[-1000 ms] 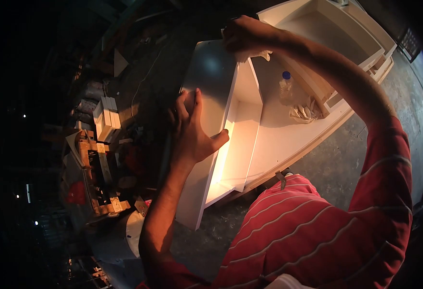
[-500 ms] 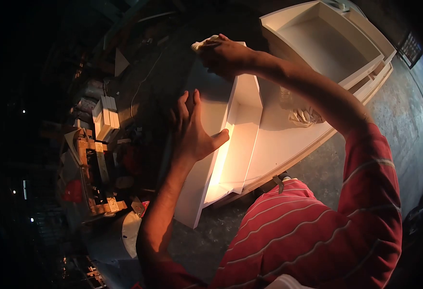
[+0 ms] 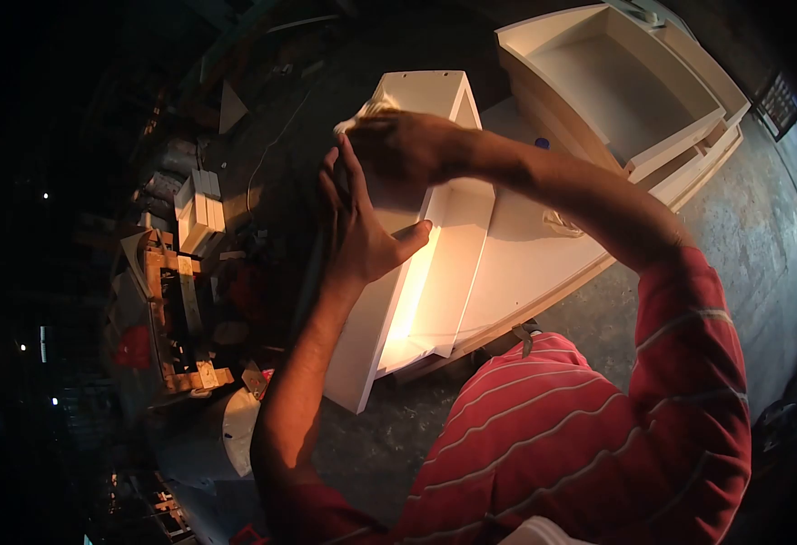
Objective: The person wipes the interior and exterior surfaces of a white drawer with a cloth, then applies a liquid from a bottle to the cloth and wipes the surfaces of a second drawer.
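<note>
A white drawer stands on its side on a white work surface, its long front panel facing left. My right hand is closed on a cream cloth against the far part of that panel; its fingertips are partly blurred. My left hand rests on the panel nearer to me. Its fingers are stretched out and its thumb reaches to the panel's edge. The two hands are close together, the left fingertips just beside the cloth.
Another white drawer lies at the upper right of the white surface. A crumpled clear plastic bag sits partly behind my right arm. On the left are a wooden frame and stacked white pieces. Concrete floor shows on the right.
My right hand has drawn the cloth toward me and slightly left along the panel, uncovering the drawer's far end. My left hand stays at nearly the same place.
</note>
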Demonstrator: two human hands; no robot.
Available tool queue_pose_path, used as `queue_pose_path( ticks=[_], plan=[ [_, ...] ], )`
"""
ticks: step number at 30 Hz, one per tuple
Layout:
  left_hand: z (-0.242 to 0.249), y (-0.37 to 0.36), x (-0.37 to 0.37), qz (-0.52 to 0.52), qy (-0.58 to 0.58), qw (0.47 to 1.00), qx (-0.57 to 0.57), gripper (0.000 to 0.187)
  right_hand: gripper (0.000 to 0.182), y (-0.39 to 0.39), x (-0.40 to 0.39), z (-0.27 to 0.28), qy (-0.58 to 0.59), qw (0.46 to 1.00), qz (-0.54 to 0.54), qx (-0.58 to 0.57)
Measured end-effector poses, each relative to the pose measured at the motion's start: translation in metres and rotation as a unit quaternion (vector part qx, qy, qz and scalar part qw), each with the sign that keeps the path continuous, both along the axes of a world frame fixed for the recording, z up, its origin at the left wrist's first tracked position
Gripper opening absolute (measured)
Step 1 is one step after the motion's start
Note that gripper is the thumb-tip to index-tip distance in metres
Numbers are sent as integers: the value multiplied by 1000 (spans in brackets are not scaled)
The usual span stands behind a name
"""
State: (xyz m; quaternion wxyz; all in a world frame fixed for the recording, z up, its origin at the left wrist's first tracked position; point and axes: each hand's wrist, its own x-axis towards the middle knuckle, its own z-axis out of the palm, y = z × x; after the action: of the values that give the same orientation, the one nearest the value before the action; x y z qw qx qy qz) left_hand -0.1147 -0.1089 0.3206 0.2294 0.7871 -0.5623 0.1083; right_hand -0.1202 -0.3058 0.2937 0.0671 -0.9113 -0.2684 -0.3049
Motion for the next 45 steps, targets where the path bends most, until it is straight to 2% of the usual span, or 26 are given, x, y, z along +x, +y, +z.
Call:
queue_pose_path(
  ticks=[2,5,6,7,9,11,14,16,17,19,20,21,22,23,25,26,27,29,31,33,35,37,38,39,42,45],
  plan=[
    [6,6,-5,-1,5,1000,-7,127,40,27,-21,-2,10,998,59,-4],
    [17,39,-23,18,13,998,52,125,44,-11,-16,5,50,994,79,49],
    [26,59,-33,58,0,991,119,127,42,-40,3,-7,64,997,28,16],
    [32,82,-45,98,-10,977,190,129,42,-57,6,0,112,988,10,103],
    [26,130,-61,120,35,975,182,133,43,-76,18,1,119,983,-53,131],
    [19,163,-81,145,79,972,170,136,41,-64,7,7,42,995,-91,-22],
    [4,195,-107,247,146,957,38,146,37,7,-34,13,51,997,-35,39],
    [-14,197,-114,240,135,961,-1,147,39,76,-60,13,43,999,20,18],
    [-26,195,-115,225,112,967,-40,147,42,112,-79,19,88,990,64,93],
    [-54,180,-117,213,167,929,-251,146,48,178,-112,10,123,970,141,157],
    [-63,175,-119,222,170,926,-254,146,51,206,-128,10,318,925,176,110],
    [-70,173,-120,282,333,811,-391,145,49,232,-138,13,75,975,150,147],
    [-77,172,-121,321,473,647,-505,146,48,232,-139,12,81,973,162,142],
    [-82,173,-119,319,474,644,-509,146,47,226,-137,12,84,972,173,135],
    [-92,174,-117,143,228,865,-423,148,46,193,-125,14,133,946,237,177],
    [-78,167,-119,182,174,893,-372,148,41,173,-111,6,68,975,179,117],
    [-81,168,-119,174,171,902,-357,148,37,149,-93,-1,1,991,121,56],
    [-78,161,-119,141,246,869,-406,150,34,81,-53,13,-5,996,87,-35],
    [-83,165,-118,151,252,869,-398,154,34,36,-27,8,-94,987,80,-102],
    [-80,157,-119,185,238,891,-339,155,38,64,-45,11,-41,994,93,-27],
    [-81,156,-118,175,271,872,-367,153,48,130,-93,13,69,990,92,83],
    [-88,164,-112,131,242,894,-353,151,45,176,-135,18,94,971,166,143],
    [-81,159,-121,40,413,800,-433,151,42,172,-138,15,120,975,148,116],
    [-81,159,-122,38,417,799,-431,151,39,167,-144,9,147,976,129,91],
    [-85,159,-117,138,273,878,-368,149,30,137,-128,8,25,974,71,213],
    [-81,162,-120,165,261,903,-298,140,18,136,-136,3,-28,984,9,177]
  ],
)
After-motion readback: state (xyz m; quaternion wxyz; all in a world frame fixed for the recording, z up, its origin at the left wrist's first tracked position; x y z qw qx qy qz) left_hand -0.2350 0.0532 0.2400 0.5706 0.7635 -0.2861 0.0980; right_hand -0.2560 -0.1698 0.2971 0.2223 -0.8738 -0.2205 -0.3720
